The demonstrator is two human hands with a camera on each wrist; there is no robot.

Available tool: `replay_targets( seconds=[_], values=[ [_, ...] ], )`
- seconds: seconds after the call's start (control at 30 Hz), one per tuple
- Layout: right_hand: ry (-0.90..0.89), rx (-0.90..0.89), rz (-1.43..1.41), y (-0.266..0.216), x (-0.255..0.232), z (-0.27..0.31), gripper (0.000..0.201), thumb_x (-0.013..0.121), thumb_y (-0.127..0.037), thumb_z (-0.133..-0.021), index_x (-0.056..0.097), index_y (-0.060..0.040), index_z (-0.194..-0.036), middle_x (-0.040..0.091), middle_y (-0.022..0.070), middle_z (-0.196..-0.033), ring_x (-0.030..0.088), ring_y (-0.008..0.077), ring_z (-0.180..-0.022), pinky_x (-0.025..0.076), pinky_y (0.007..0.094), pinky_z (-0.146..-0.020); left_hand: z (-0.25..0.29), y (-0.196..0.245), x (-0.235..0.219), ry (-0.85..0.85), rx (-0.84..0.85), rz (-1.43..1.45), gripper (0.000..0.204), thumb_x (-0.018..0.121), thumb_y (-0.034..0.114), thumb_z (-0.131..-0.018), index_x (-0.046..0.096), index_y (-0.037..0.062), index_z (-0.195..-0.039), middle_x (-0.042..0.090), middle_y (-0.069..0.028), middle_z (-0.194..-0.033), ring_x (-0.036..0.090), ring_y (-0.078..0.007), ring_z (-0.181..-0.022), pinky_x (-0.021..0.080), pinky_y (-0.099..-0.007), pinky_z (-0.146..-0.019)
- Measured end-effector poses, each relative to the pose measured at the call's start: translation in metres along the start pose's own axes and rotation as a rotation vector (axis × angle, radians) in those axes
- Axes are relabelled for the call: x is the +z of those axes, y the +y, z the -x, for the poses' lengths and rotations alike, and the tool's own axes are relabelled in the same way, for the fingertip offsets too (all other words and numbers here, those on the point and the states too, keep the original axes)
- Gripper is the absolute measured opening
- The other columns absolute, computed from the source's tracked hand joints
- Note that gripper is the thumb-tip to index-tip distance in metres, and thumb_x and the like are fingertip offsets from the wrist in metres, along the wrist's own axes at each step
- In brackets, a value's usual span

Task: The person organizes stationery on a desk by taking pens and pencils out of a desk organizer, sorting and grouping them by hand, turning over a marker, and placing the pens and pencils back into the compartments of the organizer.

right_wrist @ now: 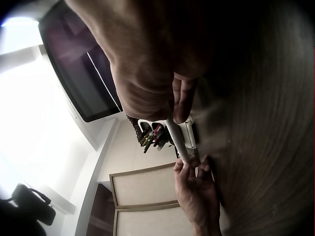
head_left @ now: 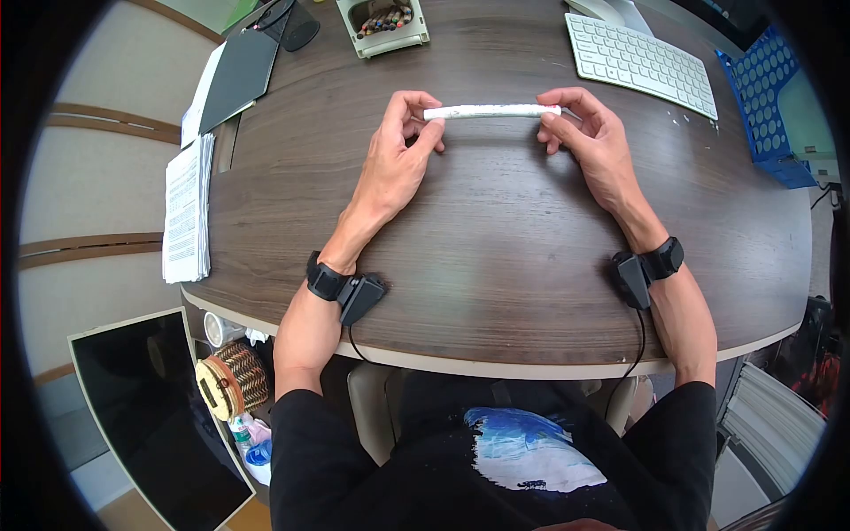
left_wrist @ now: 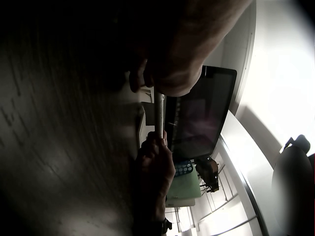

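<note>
A slim white paper roll (head_left: 491, 111), with faint speckled marks along its upper side, is held level across the desk's far half. My left hand (head_left: 400, 159) pinches its left end between thumb and fingers. At the other end, my right hand (head_left: 600, 146) grips it the same way, near a small red mark. In the left wrist view the roll (left_wrist: 159, 115) spans from the near hand to the right hand (left_wrist: 156, 164). The right wrist view shows the roll (right_wrist: 177, 140) running to the left hand (right_wrist: 197, 194); the near fingers hide its other end.
A box of colored pencils (head_left: 394, 40) stands beyond the hands. The keyboard (head_left: 642, 62) and a blue perforated basket (head_left: 768, 111) are at right, with small white scraps (head_left: 686, 118) by the keyboard. Stacked papers (head_left: 188, 212) lie along the left edge of the desk (head_left: 496, 257).
</note>
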State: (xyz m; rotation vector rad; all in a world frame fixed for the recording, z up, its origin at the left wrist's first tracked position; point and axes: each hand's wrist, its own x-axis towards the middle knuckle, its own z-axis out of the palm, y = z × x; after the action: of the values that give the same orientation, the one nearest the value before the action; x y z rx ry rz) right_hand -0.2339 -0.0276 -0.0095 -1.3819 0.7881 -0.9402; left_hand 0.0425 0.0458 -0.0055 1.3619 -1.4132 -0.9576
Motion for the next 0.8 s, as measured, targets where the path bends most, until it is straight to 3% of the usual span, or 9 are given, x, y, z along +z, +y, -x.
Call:
replay_targets(
  seconds=[0.37,0.8],
  values=[
    [-0.016,0.002,0.0,-0.0003,-0.0004,-0.0001,0.031,0.076,-0.016,-0.103,0.068,0.0001,-0.128,0.071,0.0084,-0.115,0.069,0.0103,-0.092,0.056,0.0263,-0.081,-0.0002,-0.0007,0.0006,0.007,-0.005,-0.004,0.021,0.061,0.014,-0.111,0.057,0.0059,-0.129,0.062,-0.0031,-0.117,0.066,-0.0099,-0.093,0.047,-0.029,-0.083],
    [0.012,0.021,0.034,-0.0033,0.0022,0.0013,0.033,0.077,-0.019,-0.103,0.068,0.0003,-0.128,0.073,0.0056,-0.104,0.067,0.0087,-0.086,0.054,0.0252,-0.079,0.0003,0.0011,0.0009,0.004,-0.02,0.005,0.018,0.059,0.013,-0.111,0.057,0.0055,-0.128,0.062,-0.0025,-0.113,0.065,-0.0109,-0.093,0.048,-0.03,-0.086]
  ],
)
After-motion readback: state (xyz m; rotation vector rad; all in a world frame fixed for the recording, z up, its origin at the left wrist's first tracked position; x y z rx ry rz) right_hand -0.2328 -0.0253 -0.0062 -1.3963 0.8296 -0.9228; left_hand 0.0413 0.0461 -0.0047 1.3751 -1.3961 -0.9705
